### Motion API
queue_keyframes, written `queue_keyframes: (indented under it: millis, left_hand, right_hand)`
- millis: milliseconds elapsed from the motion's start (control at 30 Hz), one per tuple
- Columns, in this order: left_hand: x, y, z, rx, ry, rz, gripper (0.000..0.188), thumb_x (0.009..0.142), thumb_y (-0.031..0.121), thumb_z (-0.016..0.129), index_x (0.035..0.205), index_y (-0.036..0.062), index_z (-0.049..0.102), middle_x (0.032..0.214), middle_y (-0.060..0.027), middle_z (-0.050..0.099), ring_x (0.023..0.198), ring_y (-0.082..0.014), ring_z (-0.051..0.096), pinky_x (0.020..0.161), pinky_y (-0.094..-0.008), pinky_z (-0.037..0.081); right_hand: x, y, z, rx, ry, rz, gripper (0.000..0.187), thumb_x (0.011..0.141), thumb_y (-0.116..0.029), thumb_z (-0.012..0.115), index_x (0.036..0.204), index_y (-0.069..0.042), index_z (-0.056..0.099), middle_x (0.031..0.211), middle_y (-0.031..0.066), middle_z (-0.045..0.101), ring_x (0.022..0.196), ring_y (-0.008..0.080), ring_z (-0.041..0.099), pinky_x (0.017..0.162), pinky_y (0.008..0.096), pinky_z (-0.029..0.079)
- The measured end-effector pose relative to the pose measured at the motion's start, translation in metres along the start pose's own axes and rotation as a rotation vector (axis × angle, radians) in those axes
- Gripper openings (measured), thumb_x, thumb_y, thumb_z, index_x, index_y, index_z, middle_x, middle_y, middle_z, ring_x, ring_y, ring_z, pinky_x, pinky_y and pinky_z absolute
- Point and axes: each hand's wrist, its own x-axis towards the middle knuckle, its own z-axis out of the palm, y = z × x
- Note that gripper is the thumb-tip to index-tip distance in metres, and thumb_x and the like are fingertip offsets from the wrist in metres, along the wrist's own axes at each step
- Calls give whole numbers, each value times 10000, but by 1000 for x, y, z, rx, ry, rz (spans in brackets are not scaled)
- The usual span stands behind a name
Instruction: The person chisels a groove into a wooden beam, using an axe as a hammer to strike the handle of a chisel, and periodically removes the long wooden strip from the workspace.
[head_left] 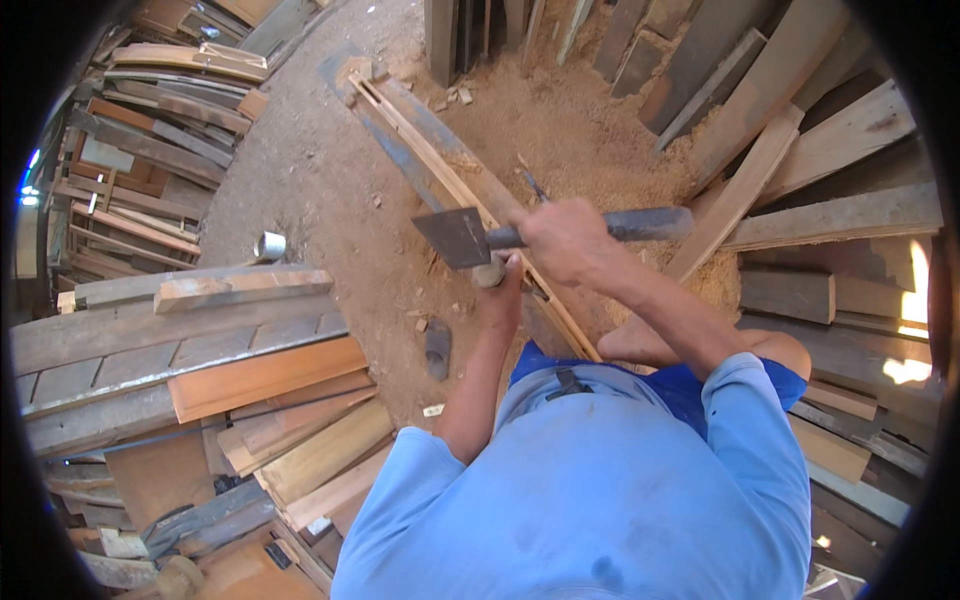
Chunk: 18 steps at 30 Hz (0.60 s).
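Note:
In my right hand [568, 238] is the dark handle of a hatchet [450, 238] with a broad, flat metal head. That head is just above my left hand [500, 288], which is closed around a chisel [487, 273]; only its rounded wooden handle end shows clearly, and its blade is hidden. Both hands are over a long, narrow light-wood piece [440, 168] with slots cut along it. It lies lengthwise on a wider, worn plank [490, 190] that runs from between my legs toward the far left.
Wood shavings [590, 140] cover the ground to the right of the plank. Boards [830, 150] lean along the right side, and stacked timber [160, 130] fills the far left. Nearer left are a pile of planks [265, 380], a white cup [269, 246] and a dark sandal [437, 350].

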Motion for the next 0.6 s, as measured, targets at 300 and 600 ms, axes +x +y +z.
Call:
queue_keyframes:
  millis: [300, 600]
  left_hand:
    - [-15, 21, 38, 153, -100, 51, 114, 918, 71, 761, 981, 56, 667, 888, 20, 648, 821, -82, 591, 743, -268, 504]
    - [17, 9, 21, 178, -165, -42, 114, 937, 150, 766, 977, 67, 699, 815, 41, 645, 715, -67, 565, 630, -256, 466]
  right_hand:
    - [-36, 24, -16, 187, 390, -30, 354, 769, -144, 757, 1104, -92, 659, 936, 193, 707, 918, 399, 690, 752, 519, 538]
    - [-50, 25, -30, 242, 415, 41, 287, 850, -188, 780, 1104, -86, 693, 811, 168, 707, 751, 375, 680, 685, 464, 533]
